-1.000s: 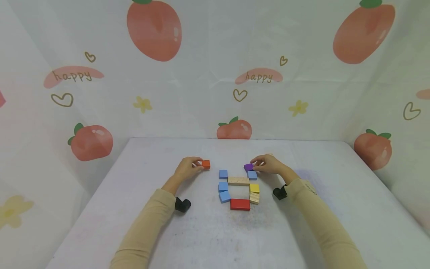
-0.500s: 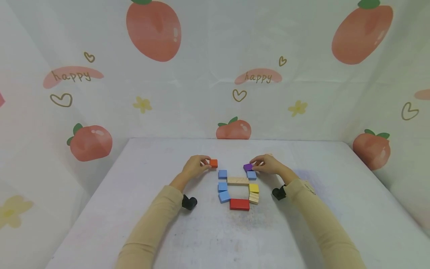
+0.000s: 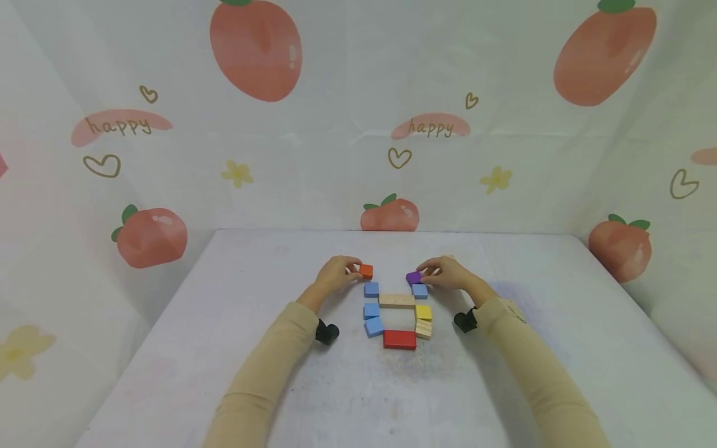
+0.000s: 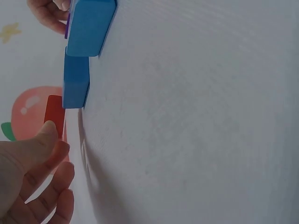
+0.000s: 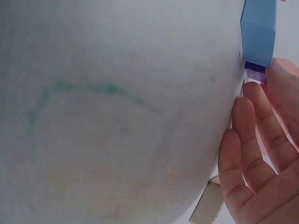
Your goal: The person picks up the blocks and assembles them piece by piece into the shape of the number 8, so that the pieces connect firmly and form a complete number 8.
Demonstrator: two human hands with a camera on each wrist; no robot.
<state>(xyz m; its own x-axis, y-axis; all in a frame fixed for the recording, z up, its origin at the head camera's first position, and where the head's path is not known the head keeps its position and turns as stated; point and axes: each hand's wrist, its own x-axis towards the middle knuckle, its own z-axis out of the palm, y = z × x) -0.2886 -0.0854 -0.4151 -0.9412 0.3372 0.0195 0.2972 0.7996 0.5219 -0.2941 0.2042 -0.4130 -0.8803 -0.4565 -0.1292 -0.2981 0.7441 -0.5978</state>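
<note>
My left hand (image 3: 335, 274) pinches an orange-red block (image 3: 366, 271) between thumb and fingers, just behind the back left blue block (image 3: 371, 289). In the left wrist view the thumb lies on the red block (image 4: 54, 112), close to a blue block (image 4: 75, 81). My right hand (image 3: 445, 274) pinches a purple block (image 3: 413, 278), which sits behind the back right blue block (image 3: 419, 291). From the right wrist view the purple block (image 5: 255, 71) shows partly, with the blue block (image 5: 259, 35) hiding some of it.
Nearer me, a plain wooden block (image 3: 397, 301), two more blue blocks, a yellow block (image 3: 423, 312), a striped wooden block (image 3: 424, 328) and a long red block (image 3: 400, 340) form a ring on the white table (image 3: 347, 398). Another wooden block (image 5: 207, 203) lies beyond my right hand.
My left hand has moved right with the orange-red block, from well left of the blue blocks to behind the left one. The right hand stays at the purple block.
</note>
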